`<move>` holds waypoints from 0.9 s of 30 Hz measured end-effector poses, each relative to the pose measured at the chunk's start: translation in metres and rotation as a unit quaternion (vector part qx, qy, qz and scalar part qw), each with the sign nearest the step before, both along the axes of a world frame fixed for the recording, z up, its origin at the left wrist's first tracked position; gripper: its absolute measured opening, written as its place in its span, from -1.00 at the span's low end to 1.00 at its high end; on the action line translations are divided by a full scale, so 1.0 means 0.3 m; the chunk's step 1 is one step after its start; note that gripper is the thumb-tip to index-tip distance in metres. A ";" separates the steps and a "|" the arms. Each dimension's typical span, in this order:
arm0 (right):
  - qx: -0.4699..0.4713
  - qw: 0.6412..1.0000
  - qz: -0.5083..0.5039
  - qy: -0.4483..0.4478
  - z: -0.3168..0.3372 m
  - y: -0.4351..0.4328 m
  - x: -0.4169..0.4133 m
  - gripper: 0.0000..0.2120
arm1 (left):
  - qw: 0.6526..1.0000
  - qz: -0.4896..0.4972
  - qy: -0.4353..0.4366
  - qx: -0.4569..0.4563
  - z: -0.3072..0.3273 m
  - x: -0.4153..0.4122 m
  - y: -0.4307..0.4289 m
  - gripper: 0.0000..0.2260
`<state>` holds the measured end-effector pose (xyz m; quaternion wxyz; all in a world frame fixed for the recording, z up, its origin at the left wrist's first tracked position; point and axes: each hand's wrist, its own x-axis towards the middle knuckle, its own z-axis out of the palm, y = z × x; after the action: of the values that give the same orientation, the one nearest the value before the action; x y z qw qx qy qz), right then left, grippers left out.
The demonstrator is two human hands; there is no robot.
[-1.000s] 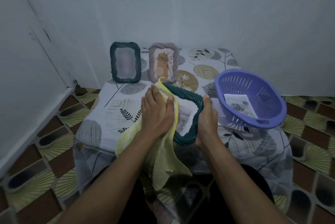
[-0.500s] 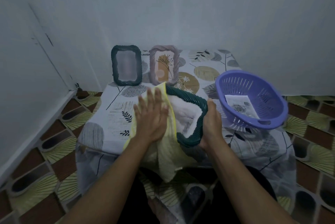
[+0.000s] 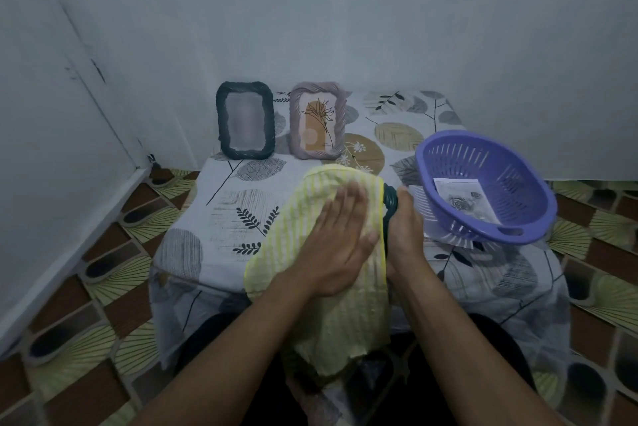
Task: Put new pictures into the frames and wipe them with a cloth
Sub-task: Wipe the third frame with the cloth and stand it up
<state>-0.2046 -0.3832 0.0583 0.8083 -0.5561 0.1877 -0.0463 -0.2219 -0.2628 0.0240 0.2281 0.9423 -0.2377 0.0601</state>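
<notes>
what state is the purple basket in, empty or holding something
Not empty: a white printed sheet lies inside the purple basket, on its bottom. What else is under it, cannot tell.

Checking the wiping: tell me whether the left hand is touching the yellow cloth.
Touching. The head view shows the left hand lying flat on the yellow cloth, fingers straight, with no gap.

Plain pale walls [image 3: 379, 11] met in a corner, lighting was pretty dim. Floor [image 3: 79, 315] had brown and fan-patterned tiles, and the low worktop [image 3: 221, 215] wore a leaf-print cover [image 3: 407, 135], maybe a bedsheet.
</notes>
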 end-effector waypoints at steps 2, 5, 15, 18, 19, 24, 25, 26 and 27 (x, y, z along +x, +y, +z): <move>0.014 1.000 0.010 0.011 -0.011 -0.020 0.009 -0.62 | 0.999 -0.032 -0.030 0.028 -0.028 -0.008 0.043 -0.44; 0.053 0.998 0.020 0.012 -0.010 -0.035 0.018 -0.57 | 0.998 0.048 -0.013 0.039 -0.047 0.022 0.110 -0.44; 0.043 0.998 0.039 0.003 0.008 0.022 0.007 -0.66 | 0.966 0.254 0.029 -0.046 0.091 0.102 0.050 -0.27; 0.033 0.999 0.033 -0.004 0.022 0.026 0.009 -0.63 | 0.989 0.137 -0.002 -0.048 0.087 0.053 -0.036 -0.31; 0.033 0.999 0.031 -0.007 0.026 0.017 0.014 -0.63 | 0.995 0.091 -0.015 -0.031 0.077 0.034 -0.052 -0.35; 0.007 0.999 0.036 0.007 0.007 -0.020 0.019 -0.62 | 0.987 -0.041 -0.131 0.077 -0.002 0.012 0.004 -0.47; 0.021 0.999 0.045 0.014 0.000 -0.024 0.020 -0.58 | 0.985 -0.041 -0.141 0.095 -0.014 0.020 0.031 -0.47; 0.030 0.998 0.053 0.014 -0.012 -0.030 0.024 -0.54 | 0.984 -0.024 -0.140 0.104 -0.024 0.031 0.059 -0.46; 0.031 0.998 0.061 0.016 -0.018 -0.039 0.026 -0.52 | 0.986 0.007 -0.132 0.102 -0.031 0.043 0.087 -0.47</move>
<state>-0.1967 -0.3948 0.0530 0.8233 -0.5420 0.1679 0.0178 -0.2089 -0.2368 0.0146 0.0968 0.9459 -0.2643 0.1613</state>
